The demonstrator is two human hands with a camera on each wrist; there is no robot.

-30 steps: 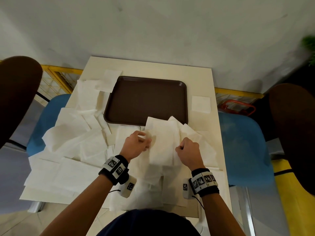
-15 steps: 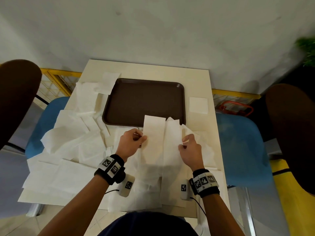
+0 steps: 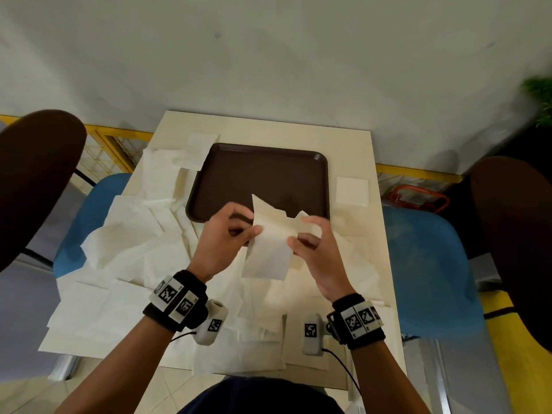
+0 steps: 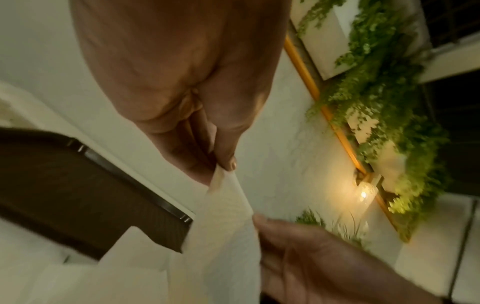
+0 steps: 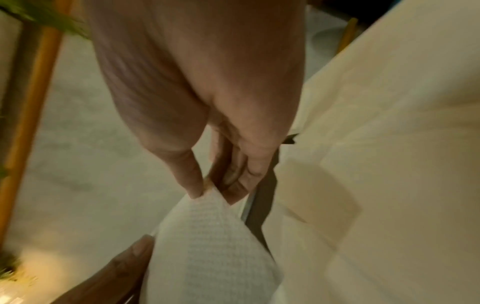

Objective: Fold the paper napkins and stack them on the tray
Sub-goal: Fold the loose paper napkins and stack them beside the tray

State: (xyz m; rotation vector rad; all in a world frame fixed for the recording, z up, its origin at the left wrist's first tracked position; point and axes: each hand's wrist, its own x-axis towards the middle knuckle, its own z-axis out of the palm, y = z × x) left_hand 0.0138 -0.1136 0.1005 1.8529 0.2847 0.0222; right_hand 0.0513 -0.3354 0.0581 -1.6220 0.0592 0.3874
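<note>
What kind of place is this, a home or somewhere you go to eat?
Probably a café or canteen. A brown serving tray sits on a small cream table strewn with paper napkins, blue chairs stand either side, and greenery with a small lamp decorates the wall.

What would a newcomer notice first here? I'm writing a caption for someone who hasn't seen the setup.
Both hands, left hand and right hand, pinch one white napkin lifted above the table's middle. Behind it lies a dark brown tray with nothing stacked on it. Loose napkins sprawl over the table's left side.
</note>
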